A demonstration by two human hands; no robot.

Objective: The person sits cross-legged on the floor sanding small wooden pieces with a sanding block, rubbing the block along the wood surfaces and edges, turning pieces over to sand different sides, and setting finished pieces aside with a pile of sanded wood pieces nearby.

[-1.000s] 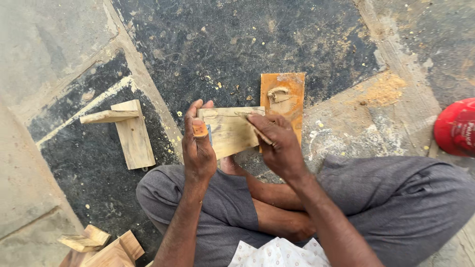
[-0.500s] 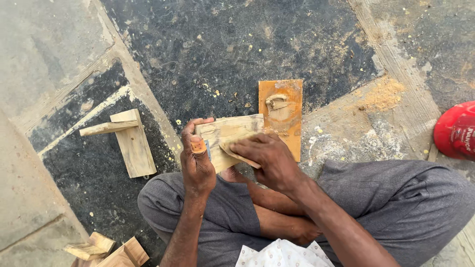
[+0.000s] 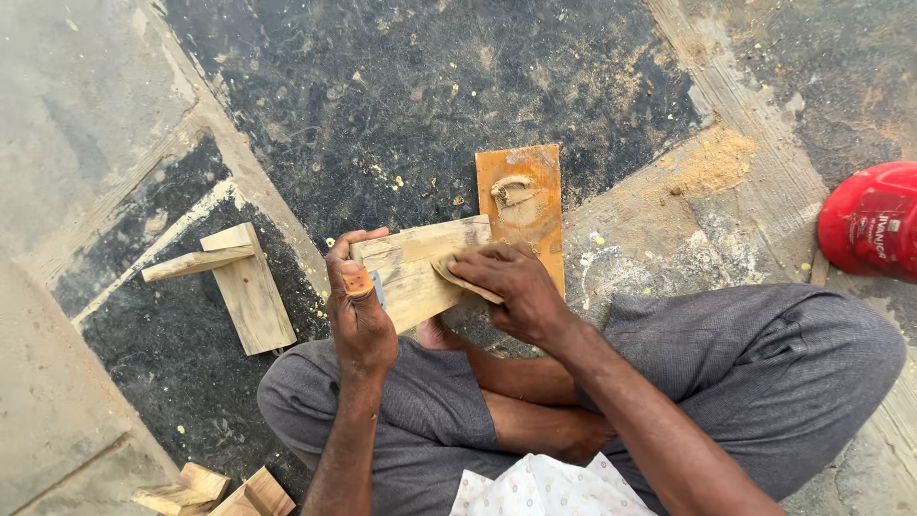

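Left hand (image 3: 361,315) closed round the wooden block's (image 3: 413,272) end, bracing it above the lap. Right hand (image 3: 506,287) presses folded sandpaper (image 3: 458,279) flat against its face, fingers curled over for grip.

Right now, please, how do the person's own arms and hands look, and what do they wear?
Both forearms are bare to the elbow; no sleeves, gloves, watch or rings show. The left hand and right hand are uncovered, with dust on the fingers. Lower down, the person wears grey trousers and a white top with small dots.
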